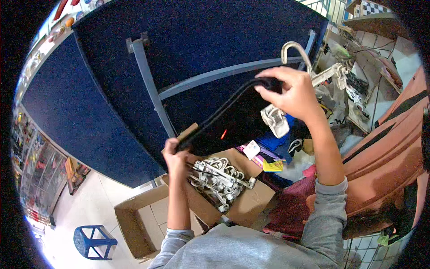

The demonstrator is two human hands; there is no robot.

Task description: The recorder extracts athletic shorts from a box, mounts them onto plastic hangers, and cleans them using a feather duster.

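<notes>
A black garment [210,127] hangs stretched between my two hands, its doubled edge running up from left to right. My left hand [175,158], somewhat blurred, grips its lower left end. The upper right end is pinched between the thumb and fingers of my right hand [290,89]. A white plastic clip hanger [275,121] is at that same hand, its hook above and a clip on either side. My palm hides the hanger's middle, so its contact with the cloth is not visible. A small red mark [224,134] shows on the garment.
Below my hands, an open cardboard box [250,203] holds several white clip hangers [221,180]. Another carton [134,228] stands to its left, near a blue plastic stool [92,242]. Ahead is a dark blue panel [208,37] with grey metal legs. Packaged goods and orange-brown fabric [379,161] crowd the right.
</notes>
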